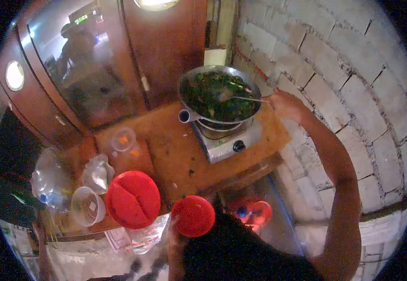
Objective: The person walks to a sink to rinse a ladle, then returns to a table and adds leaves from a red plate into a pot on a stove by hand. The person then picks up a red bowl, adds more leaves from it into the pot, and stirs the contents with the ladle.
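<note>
A wok [203, 72] full of dark green leaves [208, 96] sits on a silver single-burner stove [229, 147]. My right hand [285, 105] is closed around the handle of a metal spatula [248, 99], whose head rests among the leaves. Low in the view, my left hand [176, 234] holds a red bowl [194, 215] by its left side, in front of my body. Just left of that bowl, a larger red divided container [133, 200] stands near the table's front edge.
On the wooden table [166, 154] are a white tub [88, 206], a clear cup [123, 139], orange pieces and plastic bags [98, 174]. A brick wall [316, 93] rises at the right, a glass-doored cabinet [79, 61] behind. Red items [260, 213] lie below the table.
</note>
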`<state>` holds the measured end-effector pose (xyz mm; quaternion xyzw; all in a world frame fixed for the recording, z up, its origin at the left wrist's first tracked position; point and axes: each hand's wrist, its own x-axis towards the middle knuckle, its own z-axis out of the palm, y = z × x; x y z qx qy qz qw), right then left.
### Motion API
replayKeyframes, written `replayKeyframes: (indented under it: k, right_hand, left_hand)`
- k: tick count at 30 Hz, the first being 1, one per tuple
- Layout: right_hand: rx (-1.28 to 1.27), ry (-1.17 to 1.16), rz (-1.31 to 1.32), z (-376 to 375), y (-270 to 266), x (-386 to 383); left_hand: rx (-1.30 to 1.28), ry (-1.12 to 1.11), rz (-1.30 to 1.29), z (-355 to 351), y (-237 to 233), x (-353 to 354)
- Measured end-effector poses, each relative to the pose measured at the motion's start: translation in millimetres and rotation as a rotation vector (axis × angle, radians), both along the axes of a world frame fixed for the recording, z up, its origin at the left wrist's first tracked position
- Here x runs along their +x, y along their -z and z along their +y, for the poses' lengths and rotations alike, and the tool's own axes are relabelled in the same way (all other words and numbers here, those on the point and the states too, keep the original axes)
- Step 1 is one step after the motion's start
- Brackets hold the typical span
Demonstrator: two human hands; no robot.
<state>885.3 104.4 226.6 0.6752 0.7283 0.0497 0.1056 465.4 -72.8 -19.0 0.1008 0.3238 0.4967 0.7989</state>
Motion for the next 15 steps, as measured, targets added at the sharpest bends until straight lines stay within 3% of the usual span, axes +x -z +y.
replayKeyframes:
  k: [5, 7, 15]
  right_hand:
    - [0.044, 0.004, 0.151, -5.0, -11.7, 12.3]
    - [0.077, 0.157, 0.095, -8.0, -22.3, 10.1]
    - [0.091, 0.19, -0.17, 3.3, -40.7, 17.4]
  left_hand:
    - [-0.032, 0.013, -0.016, -0.8, -9.8, -0.8]
    - [-0.045, 0.026, -0.029, -1.2, -4.9, -2.6]
    - [0.089, 0.017, -0.032, 3.7, -8.7, 4.8]
